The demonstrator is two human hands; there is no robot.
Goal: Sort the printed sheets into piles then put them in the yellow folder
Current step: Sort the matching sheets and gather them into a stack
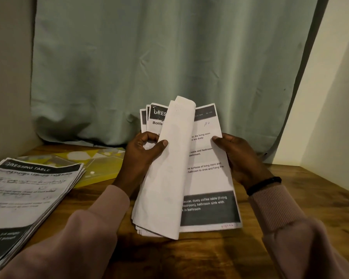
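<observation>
White sheets [206, 170] pinched in left hand [143, 152] and right hand [240, 158], top page curling, likely to slip and mix piles.

A wooden tabletop [250, 248] with a warm brown grain is filling the lower part of the view, running back to where a pale green curtain [169, 57] is hanging. The curtain is draping down in soft folds, and its hem is bunching along the tabletop's far edge. To the left of the curtain a beige wall [8, 77] is standing in shadow, meeting the tabletop at its back left corner. To the right of the curtain a cream wall [334, 97] is catching brighter light and is angling forward along the tabletop's right edge.
</observation>
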